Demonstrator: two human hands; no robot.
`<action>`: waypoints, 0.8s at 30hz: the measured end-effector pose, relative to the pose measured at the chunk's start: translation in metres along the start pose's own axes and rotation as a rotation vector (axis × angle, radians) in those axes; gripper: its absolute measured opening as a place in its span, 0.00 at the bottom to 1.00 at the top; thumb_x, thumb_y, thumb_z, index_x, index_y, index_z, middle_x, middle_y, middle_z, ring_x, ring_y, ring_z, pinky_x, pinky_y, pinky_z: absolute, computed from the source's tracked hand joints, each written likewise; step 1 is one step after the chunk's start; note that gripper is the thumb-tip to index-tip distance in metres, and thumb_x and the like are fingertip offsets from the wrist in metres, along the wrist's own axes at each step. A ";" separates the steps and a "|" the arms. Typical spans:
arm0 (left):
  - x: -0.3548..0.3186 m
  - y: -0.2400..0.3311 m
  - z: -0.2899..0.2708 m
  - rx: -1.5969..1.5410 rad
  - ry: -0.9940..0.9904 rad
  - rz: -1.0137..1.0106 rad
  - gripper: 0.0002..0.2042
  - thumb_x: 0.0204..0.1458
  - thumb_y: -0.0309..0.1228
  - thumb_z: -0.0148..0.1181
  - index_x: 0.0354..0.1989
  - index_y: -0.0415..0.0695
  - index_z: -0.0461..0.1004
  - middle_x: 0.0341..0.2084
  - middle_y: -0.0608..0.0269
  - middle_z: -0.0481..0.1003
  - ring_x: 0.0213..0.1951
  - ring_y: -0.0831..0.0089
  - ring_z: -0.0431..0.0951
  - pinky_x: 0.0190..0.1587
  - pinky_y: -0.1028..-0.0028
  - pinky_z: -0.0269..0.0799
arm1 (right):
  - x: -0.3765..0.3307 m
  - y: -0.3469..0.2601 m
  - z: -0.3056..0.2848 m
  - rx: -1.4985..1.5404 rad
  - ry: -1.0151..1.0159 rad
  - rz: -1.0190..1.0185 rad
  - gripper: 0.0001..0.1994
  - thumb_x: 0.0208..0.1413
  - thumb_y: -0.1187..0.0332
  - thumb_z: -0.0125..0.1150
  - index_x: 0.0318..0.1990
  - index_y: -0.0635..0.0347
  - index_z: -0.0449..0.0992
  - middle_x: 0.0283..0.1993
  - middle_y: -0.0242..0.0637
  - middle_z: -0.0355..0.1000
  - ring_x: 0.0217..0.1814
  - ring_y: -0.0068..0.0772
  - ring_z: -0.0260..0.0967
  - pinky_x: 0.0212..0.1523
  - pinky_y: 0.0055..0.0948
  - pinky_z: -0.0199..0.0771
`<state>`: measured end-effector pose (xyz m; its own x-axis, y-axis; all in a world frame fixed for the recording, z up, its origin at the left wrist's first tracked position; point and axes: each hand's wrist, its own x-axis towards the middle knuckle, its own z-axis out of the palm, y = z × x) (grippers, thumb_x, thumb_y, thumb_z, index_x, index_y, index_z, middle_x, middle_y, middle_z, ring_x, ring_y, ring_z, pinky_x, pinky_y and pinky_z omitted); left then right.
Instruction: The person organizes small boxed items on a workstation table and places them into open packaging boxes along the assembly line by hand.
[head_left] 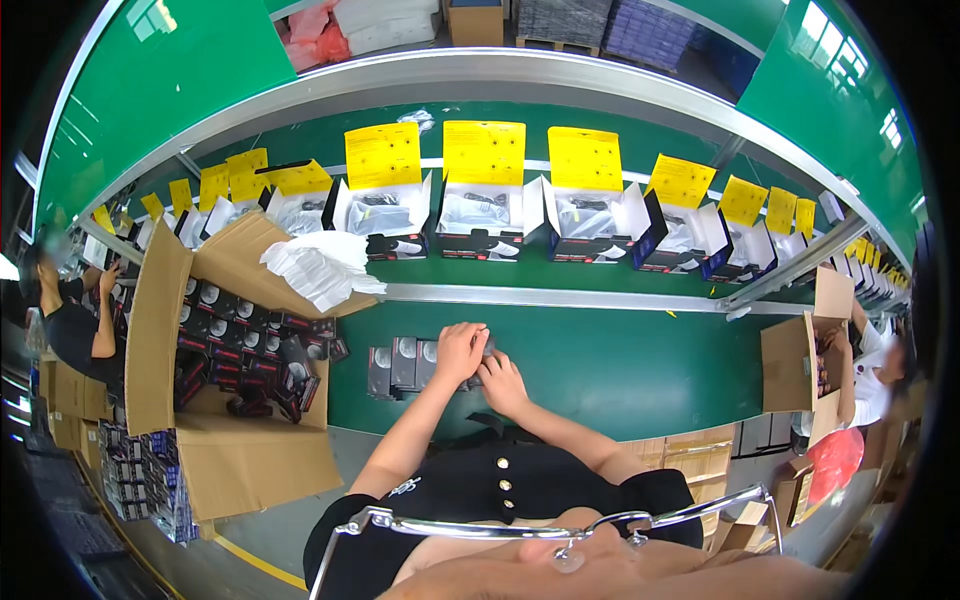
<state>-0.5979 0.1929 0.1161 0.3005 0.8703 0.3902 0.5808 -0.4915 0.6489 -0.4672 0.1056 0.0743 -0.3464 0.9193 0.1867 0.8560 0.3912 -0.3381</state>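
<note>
A row of small dark boxes [404, 362] with round pale pictures stands on the green worktop in front of me. My left hand [462, 352] is closed over the right end of this row, with its fingers bent over a small black box that it mostly hides. My right hand [502, 384] comes in from the right, just nearer to me, its fingers curled against the same end. The two hands nearly touch. To the left, a large open carton [255, 450] holds many more of these small boxes, some upright and some tipped over.
Crumpled white sheets [318, 268] lie on the carton's flap. Behind a metal rail [560, 295] stand open boxes [482, 235] with yellow lids and bagged items inside. Two other people work at the far left and right, the right one at a brown carton [788, 365]. Green worktop [650, 370] extends rightward.
</note>
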 end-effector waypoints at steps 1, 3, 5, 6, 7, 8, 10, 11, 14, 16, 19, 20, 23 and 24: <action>0.000 -0.001 -0.001 -0.001 0.002 -0.011 0.10 0.57 0.35 0.55 0.37 0.42 0.78 0.27 0.59 0.77 0.33 0.59 0.77 0.42 0.61 0.67 | 0.000 0.000 0.002 0.002 0.000 0.002 0.27 0.39 0.71 0.67 0.53 0.58 0.71 0.56 0.42 0.64 0.65 0.50 0.56 0.57 0.46 0.69; -0.001 -0.002 -0.003 -0.002 0.003 -0.025 0.10 0.57 0.35 0.55 0.37 0.42 0.78 0.27 0.59 0.77 0.33 0.59 0.77 0.42 0.61 0.67 | 0.001 0.000 0.006 -0.017 0.015 -0.026 0.27 0.40 0.71 0.66 0.52 0.57 0.71 0.55 0.41 0.64 0.65 0.51 0.56 0.58 0.46 0.68; -0.002 -0.006 -0.009 -0.015 0.028 -0.018 0.10 0.57 0.35 0.55 0.37 0.42 0.78 0.28 0.59 0.78 0.33 0.59 0.77 0.42 0.61 0.67 | 0.006 -0.008 0.003 0.007 0.022 -0.029 0.24 0.41 0.73 0.63 0.51 0.57 0.71 0.55 0.40 0.65 0.65 0.51 0.57 0.56 0.46 0.69; -0.002 -0.009 -0.012 -0.014 0.028 -0.022 0.10 0.57 0.35 0.55 0.37 0.42 0.78 0.28 0.59 0.78 0.33 0.59 0.77 0.42 0.61 0.67 | 0.008 -0.012 0.002 0.028 0.031 -0.030 0.22 0.41 0.74 0.60 0.50 0.57 0.71 0.54 0.40 0.65 0.65 0.52 0.57 0.55 0.46 0.69; -0.002 -0.010 -0.013 -0.021 0.023 -0.024 0.11 0.58 0.36 0.55 0.38 0.42 0.78 0.29 0.58 0.78 0.34 0.58 0.78 0.43 0.61 0.67 | 0.009 -0.013 0.003 0.027 0.028 -0.033 0.22 0.41 0.74 0.60 0.50 0.57 0.71 0.54 0.40 0.65 0.65 0.52 0.57 0.55 0.46 0.69; -0.002 -0.010 -0.014 -0.028 0.017 -0.027 0.11 0.59 0.36 0.54 0.38 0.41 0.78 0.29 0.57 0.78 0.36 0.57 0.78 0.44 0.61 0.66 | 0.010 -0.013 0.004 0.024 0.044 -0.033 0.22 0.41 0.74 0.60 0.50 0.57 0.71 0.54 0.40 0.65 0.65 0.51 0.57 0.55 0.46 0.69; -0.002 -0.013 -0.019 -0.023 0.011 -0.036 0.11 0.59 0.36 0.54 0.38 0.41 0.78 0.29 0.57 0.78 0.36 0.57 0.78 0.44 0.62 0.66 | 0.012 -0.016 0.006 0.022 0.057 -0.037 0.22 0.42 0.74 0.60 0.50 0.57 0.71 0.54 0.40 0.65 0.65 0.51 0.57 0.55 0.46 0.69; -0.003 -0.014 -0.021 -0.017 0.002 -0.041 0.11 0.59 0.36 0.54 0.38 0.41 0.78 0.29 0.57 0.78 0.36 0.57 0.78 0.44 0.62 0.66 | 0.014 -0.019 0.007 0.034 0.067 -0.037 0.22 0.42 0.73 0.60 0.50 0.57 0.71 0.54 0.39 0.66 0.65 0.51 0.58 0.55 0.46 0.70; -0.003 -0.017 -0.026 -0.021 -0.002 -0.053 0.11 0.58 0.36 0.55 0.38 0.42 0.78 0.29 0.57 0.78 0.36 0.57 0.78 0.45 0.62 0.67 | 0.017 -0.024 0.009 0.047 0.085 -0.037 0.22 0.42 0.73 0.61 0.50 0.57 0.72 0.54 0.39 0.66 0.65 0.51 0.58 0.54 0.46 0.70; -0.004 -0.019 -0.030 -0.012 0.008 -0.048 0.11 0.58 0.36 0.55 0.38 0.42 0.78 0.29 0.57 0.78 0.36 0.57 0.78 0.45 0.62 0.67 | 0.019 -0.028 0.009 0.050 0.093 -0.038 0.23 0.42 0.73 0.61 0.50 0.57 0.72 0.54 0.39 0.66 0.64 0.51 0.58 0.54 0.45 0.70; -0.007 -0.022 -0.040 -0.007 0.014 -0.037 0.11 0.58 0.36 0.55 0.38 0.42 0.78 0.29 0.57 0.78 0.36 0.57 0.78 0.45 0.62 0.67 | 0.022 -0.039 0.009 0.046 0.098 -0.039 0.23 0.41 0.73 0.62 0.50 0.57 0.72 0.53 0.39 0.66 0.64 0.51 0.59 0.54 0.45 0.71; -0.008 -0.024 -0.045 -0.012 0.011 -0.031 0.11 0.58 0.36 0.55 0.39 0.42 0.78 0.29 0.58 0.78 0.36 0.58 0.78 0.45 0.62 0.67 | 0.024 -0.044 0.008 0.036 0.104 -0.040 0.24 0.40 0.72 0.62 0.50 0.57 0.72 0.53 0.39 0.66 0.64 0.50 0.59 0.53 0.45 0.71; -0.011 -0.028 -0.057 -0.027 0.004 -0.035 0.11 0.59 0.36 0.54 0.39 0.42 0.78 0.29 0.57 0.78 0.36 0.58 0.77 0.45 0.62 0.67 | 0.029 -0.056 0.007 0.040 0.062 -0.022 0.24 0.40 0.72 0.63 0.50 0.57 0.72 0.53 0.40 0.66 0.63 0.48 0.59 0.53 0.44 0.71; -0.011 -0.028 -0.059 -0.027 0.007 -0.038 0.11 0.59 0.36 0.54 0.39 0.42 0.78 0.29 0.57 0.78 0.36 0.58 0.77 0.45 0.62 0.67 | 0.030 -0.059 0.006 0.056 0.017 0.001 0.24 0.39 0.73 0.63 0.50 0.57 0.72 0.53 0.40 0.66 0.63 0.47 0.59 0.53 0.44 0.71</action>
<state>-0.6624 0.1949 0.1321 0.2738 0.8880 0.3694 0.5707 -0.4591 0.6808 -0.5304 0.1100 0.0938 -0.3383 0.9192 0.2016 0.8335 0.3922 -0.3893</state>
